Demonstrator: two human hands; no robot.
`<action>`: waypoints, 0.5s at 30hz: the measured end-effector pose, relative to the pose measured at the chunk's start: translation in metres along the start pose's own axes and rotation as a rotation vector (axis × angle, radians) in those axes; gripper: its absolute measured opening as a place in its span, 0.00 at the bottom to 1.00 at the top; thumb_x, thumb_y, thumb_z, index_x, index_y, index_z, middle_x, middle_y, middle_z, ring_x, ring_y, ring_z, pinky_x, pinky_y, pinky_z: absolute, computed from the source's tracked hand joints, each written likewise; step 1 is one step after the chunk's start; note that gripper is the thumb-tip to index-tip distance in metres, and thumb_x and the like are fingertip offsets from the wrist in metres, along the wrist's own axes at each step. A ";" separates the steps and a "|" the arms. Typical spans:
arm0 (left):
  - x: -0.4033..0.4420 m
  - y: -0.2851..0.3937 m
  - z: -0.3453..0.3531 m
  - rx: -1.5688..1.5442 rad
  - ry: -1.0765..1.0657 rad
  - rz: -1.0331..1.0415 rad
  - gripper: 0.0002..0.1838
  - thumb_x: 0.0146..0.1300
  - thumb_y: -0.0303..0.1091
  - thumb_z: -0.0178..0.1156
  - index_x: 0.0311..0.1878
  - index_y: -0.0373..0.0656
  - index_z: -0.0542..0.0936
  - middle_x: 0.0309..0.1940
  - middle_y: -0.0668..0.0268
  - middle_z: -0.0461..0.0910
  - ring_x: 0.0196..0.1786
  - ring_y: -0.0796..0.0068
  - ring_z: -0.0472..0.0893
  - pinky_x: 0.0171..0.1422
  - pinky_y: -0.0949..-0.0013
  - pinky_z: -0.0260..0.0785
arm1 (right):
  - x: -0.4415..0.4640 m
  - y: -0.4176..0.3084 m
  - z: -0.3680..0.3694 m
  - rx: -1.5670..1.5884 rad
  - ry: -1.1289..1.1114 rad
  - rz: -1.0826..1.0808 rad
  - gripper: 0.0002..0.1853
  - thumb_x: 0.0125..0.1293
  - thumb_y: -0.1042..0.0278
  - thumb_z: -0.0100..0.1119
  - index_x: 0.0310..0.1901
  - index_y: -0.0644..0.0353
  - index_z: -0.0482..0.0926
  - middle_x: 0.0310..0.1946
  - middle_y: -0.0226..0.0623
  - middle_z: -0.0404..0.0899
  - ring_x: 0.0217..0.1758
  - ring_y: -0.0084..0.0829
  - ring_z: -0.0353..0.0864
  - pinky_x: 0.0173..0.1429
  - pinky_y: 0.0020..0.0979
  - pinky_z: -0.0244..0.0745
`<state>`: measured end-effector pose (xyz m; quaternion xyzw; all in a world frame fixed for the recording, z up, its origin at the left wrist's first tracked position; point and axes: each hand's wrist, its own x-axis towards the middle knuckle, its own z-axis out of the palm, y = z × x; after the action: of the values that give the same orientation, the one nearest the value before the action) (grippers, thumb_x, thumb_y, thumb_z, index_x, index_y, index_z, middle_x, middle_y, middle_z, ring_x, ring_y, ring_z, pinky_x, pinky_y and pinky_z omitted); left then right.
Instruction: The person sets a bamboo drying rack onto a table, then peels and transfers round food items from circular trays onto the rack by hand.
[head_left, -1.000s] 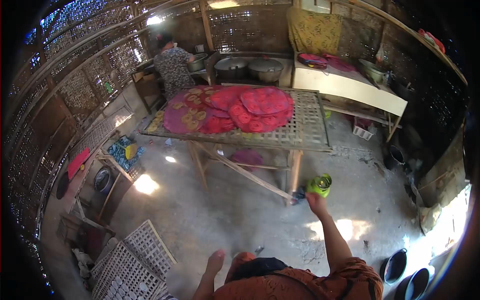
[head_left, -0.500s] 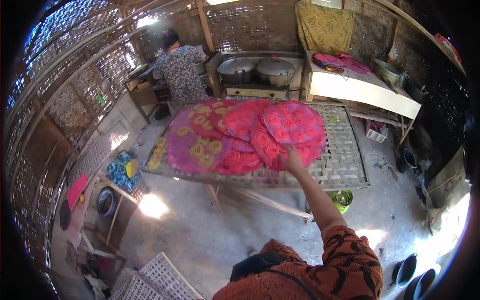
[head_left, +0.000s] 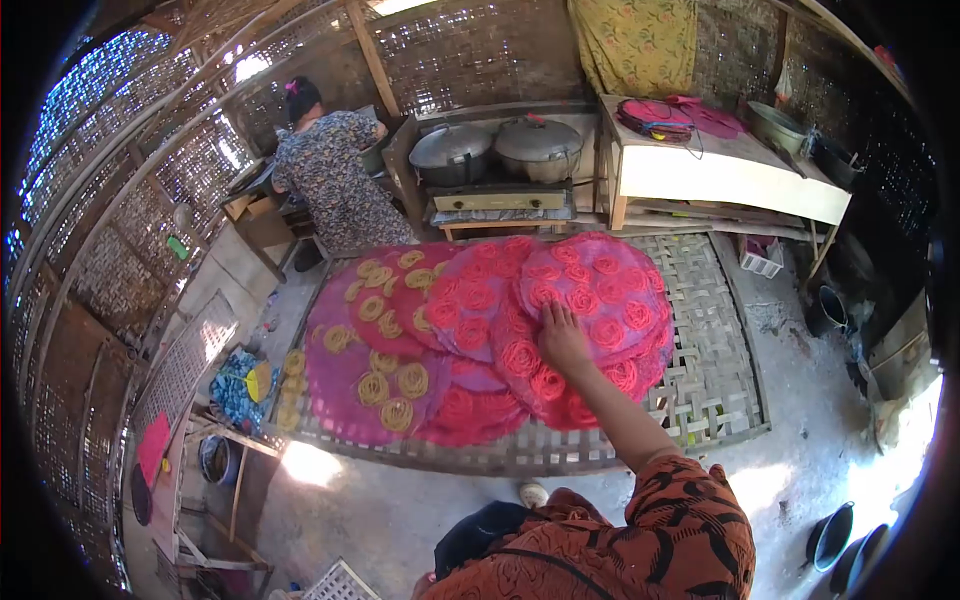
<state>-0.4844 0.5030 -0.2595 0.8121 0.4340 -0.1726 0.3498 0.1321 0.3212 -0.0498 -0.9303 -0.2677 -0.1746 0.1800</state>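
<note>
My right hand (head_left: 563, 340) reaches forward over the woven rack. Its fingers are slightly apart and rest on the near left edge of the top round pink mesh sheet (head_left: 599, 300), among coiled red strands. The thumb is hard to make out. Under and beside this sheet lie more overlapping sheets with red rosettes (head_left: 463, 318). Farther left, purple mesh sheets carry yellow coils (head_left: 397, 414). All lie on a woven bamboo rack (head_left: 708, 330). My left hand cannot be made out.
Behind the rack stand two lidded pots (head_left: 540, 150) on a stove (head_left: 500, 202). Another person (head_left: 340, 180) works at the back left. A side table (head_left: 730, 175) bears stacked pink items. Black buckets (head_left: 832, 535) stand on the floor at right, a blue cloth (head_left: 237, 386) at left.
The view has moved closer to the rack and tilted. My right hand has shifted from the near edge of the red pile onto the top sheet's left edge.
</note>
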 end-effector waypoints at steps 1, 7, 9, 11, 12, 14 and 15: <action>0.003 0.002 0.001 -0.032 -0.027 -0.033 0.18 0.59 0.39 0.58 0.51 0.41 0.77 0.39 0.62 0.83 0.38 0.68 0.82 0.44 0.68 0.73 | 0.000 -0.003 -0.005 -0.010 -0.007 0.009 0.31 0.60 0.63 0.48 0.64 0.67 0.62 0.64 0.55 0.62 0.67 0.52 0.61 0.68 0.48 0.57; 0.025 0.002 -0.005 -0.123 -0.082 -0.154 0.18 0.59 0.43 0.59 0.49 0.43 0.78 0.39 0.59 0.83 0.41 0.64 0.82 0.46 0.65 0.73 | 0.043 0.036 -0.074 0.583 -0.416 0.337 0.23 0.71 0.58 0.39 0.55 0.70 0.71 0.56 0.53 0.71 0.60 0.51 0.69 0.62 0.44 0.63; 0.034 -0.001 -0.008 -0.149 -0.090 -0.182 0.19 0.59 0.44 0.60 0.49 0.44 0.78 0.39 0.58 0.83 0.42 0.62 0.82 0.47 0.64 0.73 | 0.065 0.089 -0.078 0.452 -0.234 0.180 0.23 0.72 0.56 0.39 0.55 0.68 0.72 0.52 0.56 0.75 0.55 0.53 0.74 0.58 0.39 0.68; 0.045 -0.002 -0.011 -0.168 -0.099 -0.207 0.19 0.58 0.45 0.60 0.49 0.44 0.78 0.39 0.57 0.82 0.43 0.61 0.82 0.48 0.62 0.73 | 0.083 0.129 -0.092 0.584 -0.011 0.104 0.25 0.73 0.53 0.39 0.55 0.69 0.72 0.48 0.52 0.78 0.53 0.46 0.77 0.58 0.39 0.68; 0.054 -0.005 -0.011 -0.181 -0.102 -0.221 0.19 0.58 0.45 0.60 0.48 0.45 0.79 0.39 0.57 0.82 0.44 0.60 0.82 0.48 0.62 0.73 | 0.094 0.127 -0.122 0.625 -0.090 0.170 0.25 0.73 0.53 0.39 0.55 0.69 0.72 0.48 0.51 0.79 0.52 0.43 0.78 0.57 0.38 0.68; 0.076 -0.010 -0.013 -0.244 -0.108 -0.260 0.19 0.58 0.47 0.61 0.48 0.46 0.79 0.39 0.56 0.82 0.45 0.59 0.82 0.49 0.61 0.74 | 0.112 0.124 -0.175 0.655 -0.170 0.240 0.25 0.73 0.53 0.40 0.55 0.69 0.72 0.47 0.49 0.80 0.51 0.40 0.78 0.57 0.37 0.68; 0.085 -0.002 -0.019 -0.280 -0.109 -0.269 0.19 0.58 0.47 0.61 0.48 0.46 0.79 0.40 0.55 0.82 0.46 0.58 0.82 0.49 0.60 0.74 | 0.120 0.129 -0.187 0.628 -0.145 0.191 0.23 0.72 0.55 0.41 0.54 0.69 0.73 0.48 0.50 0.79 0.52 0.41 0.78 0.57 0.36 0.68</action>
<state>-0.4385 0.5671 -0.2962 0.6798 0.5387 -0.1991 0.4561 0.2574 0.1908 0.1331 -0.8602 -0.2321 0.0009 0.4540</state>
